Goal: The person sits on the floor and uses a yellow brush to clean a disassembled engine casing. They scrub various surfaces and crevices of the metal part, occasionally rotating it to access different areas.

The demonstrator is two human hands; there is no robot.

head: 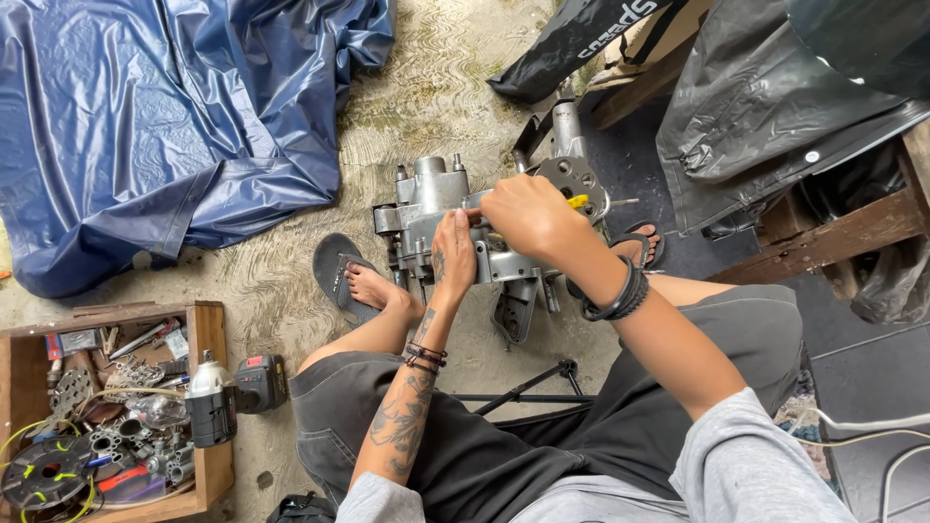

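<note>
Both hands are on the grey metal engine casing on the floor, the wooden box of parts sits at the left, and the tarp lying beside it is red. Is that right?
Not quite: the head view shows the tarp is blue, not red. The rest holds: the left hand and right hand are both on the grey metal engine casing on the floor, and the wooden box of parts sits at the left.

engine casing [436,208] on floor between feet, tarp [174,116] far left, parts crate [208,407] near left, drill [232,392] beside crate

Both forearms reach forward, left hand [453,254] and right hand [528,215] curled, touching each other.
</note>
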